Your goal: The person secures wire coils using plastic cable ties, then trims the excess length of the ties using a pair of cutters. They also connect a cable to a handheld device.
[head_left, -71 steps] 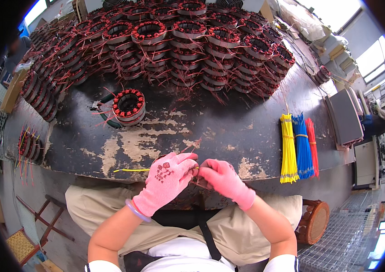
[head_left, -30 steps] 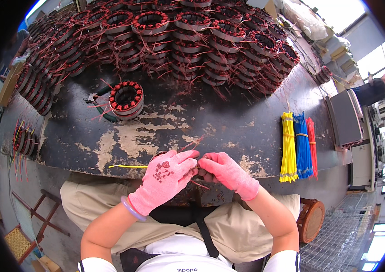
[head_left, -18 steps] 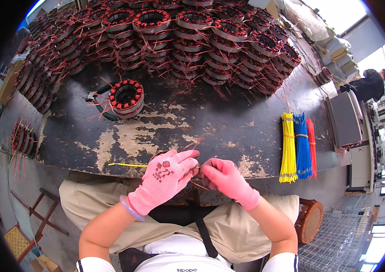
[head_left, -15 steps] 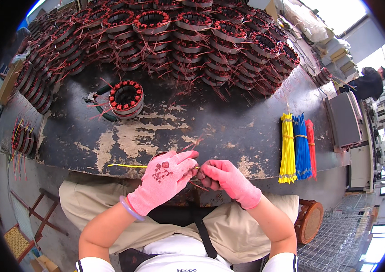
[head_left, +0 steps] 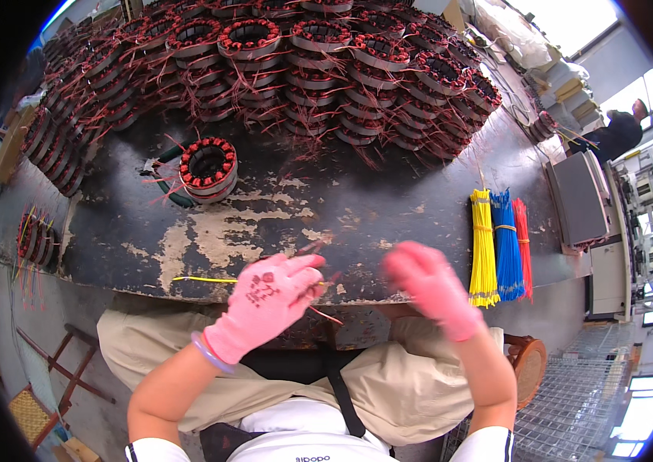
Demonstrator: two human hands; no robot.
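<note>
My left hand (head_left: 266, 291), in a pink glove, is closed at the front edge of the table. It grips a yellow wire (head_left: 205, 279), whose tail lies out to the left across the dark tabletop. Thin reddish wires (head_left: 312, 246) stick out beyond the fingers, and another strand hangs below them; whatever they are fixed to is mostly covered by the glove. Off to the right, my right hand (head_left: 428, 286), also gloved in pink, is lifted and smeared by motion. Its fingers cannot be made out. Between the two hands there is a gap.
Stacked motor stators (head_left: 318, 73) with red windings fill the back of the table (head_left: 265, 215). One stator (head_left: 208, 171) stands apart, near a green loop. Bundled yellow (head_left: 482, 250), blue (head_left: 507, 246) and red wires (head_left: 522, 246) lie at the right. Another person (head_left: 620, 135) is far right.
My right hand has come away from my left hand and moved to the right, toward the wire bundles. My left hand keeps its hold on the yellow wire and has shifted slightly left.
</note>
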